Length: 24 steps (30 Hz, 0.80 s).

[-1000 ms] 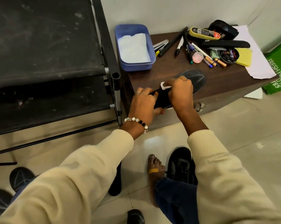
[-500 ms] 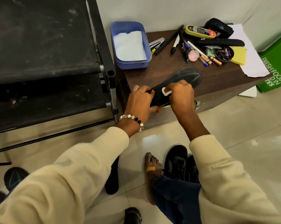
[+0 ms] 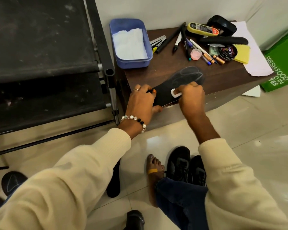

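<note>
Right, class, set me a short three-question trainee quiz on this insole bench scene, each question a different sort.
1. True or false: the left hand grips one end of the black insole.
2. The right hand holds on the insole: A a pen, B a small white tool, C a sponge?
3. Fill in: the blue tub holds something ____ in colour.
Key: 1 true; 2 B; 3 white.
</note>
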Each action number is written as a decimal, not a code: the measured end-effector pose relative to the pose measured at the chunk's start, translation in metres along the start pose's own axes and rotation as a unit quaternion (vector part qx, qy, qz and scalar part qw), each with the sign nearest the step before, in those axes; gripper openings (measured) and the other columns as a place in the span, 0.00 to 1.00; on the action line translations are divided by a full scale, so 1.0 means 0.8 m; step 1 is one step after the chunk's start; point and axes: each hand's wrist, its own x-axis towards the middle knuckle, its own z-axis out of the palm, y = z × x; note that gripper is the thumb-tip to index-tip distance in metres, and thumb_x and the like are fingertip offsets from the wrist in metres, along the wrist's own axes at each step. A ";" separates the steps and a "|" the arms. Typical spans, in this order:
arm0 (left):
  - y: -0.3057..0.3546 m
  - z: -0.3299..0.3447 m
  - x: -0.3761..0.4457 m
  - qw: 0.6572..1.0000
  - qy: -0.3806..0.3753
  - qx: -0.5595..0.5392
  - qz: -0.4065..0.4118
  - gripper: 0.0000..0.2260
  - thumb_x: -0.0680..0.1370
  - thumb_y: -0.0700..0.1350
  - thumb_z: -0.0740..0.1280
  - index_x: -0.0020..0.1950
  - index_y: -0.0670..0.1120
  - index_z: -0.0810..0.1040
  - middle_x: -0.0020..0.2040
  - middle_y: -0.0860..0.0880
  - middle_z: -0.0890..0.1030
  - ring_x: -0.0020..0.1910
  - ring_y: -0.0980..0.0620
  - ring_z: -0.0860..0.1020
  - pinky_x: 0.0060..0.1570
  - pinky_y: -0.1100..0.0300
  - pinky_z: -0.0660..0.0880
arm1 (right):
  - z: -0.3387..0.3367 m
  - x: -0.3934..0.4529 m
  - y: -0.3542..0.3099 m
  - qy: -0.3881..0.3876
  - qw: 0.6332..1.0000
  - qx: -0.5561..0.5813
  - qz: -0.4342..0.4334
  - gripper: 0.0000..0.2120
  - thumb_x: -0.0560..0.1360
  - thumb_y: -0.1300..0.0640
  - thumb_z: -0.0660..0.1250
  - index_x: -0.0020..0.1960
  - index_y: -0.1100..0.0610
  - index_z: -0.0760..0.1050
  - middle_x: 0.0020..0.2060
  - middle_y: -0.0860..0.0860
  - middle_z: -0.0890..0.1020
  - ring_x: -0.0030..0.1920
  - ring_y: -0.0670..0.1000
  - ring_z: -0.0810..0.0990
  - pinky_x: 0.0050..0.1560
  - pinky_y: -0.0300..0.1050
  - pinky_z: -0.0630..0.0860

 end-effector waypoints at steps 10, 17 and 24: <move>0.006 0.003 0.002 1.000 0.010 -0.001 -0.016 0.24 0.75 0.55 0.69 0.67 0.44 0.74 0.66 0.48 0.70 0.65 0.46 0.65 0.63 0.58 0.66 | -0.002 -0.010 -0.005 0.001 1.000 0.006 -0.021 0.15 0.78 0.62 0.62 0.63 0.57 0.76 0.58 0.59 0.76 0.57 0.56 0.75 0.57 0.44 0.71; 0.003 0.002 0.003 1.000 0.005 -0.005 -0.013 0.25 0.75 0.56 0.68 0.68 0.44 0.75 0.66 0.47 0.70 0.65 0.46 0.65 0.64 0.56 0.67 | 0.007 -0.004 0.017 0.013 0.999 0.021 -0.042 0.15 0.76 0.63 0.65 0.62 0.57 0.76 0.59 0.58 0.76 0.55 0.56 0.77 0.58 0.45 0.72; 0.004 0.003 0.003 1.000 -0.001 0.000 -0.008 0.25 0.76 0.56 0.67 0.68 0.44 0.74 0.66 0.48 0.69 0.66 0.46 0.64 0.65 0.57 0.66 | -0.001 0.006 0.035 0.006 0.998 0.024 0.064 0.17 0.76 0.63 0.66 0.65 0.59 0.74 0.60 0.60 0.74 0.58 0.58 0.75 0.61 0.45 0.71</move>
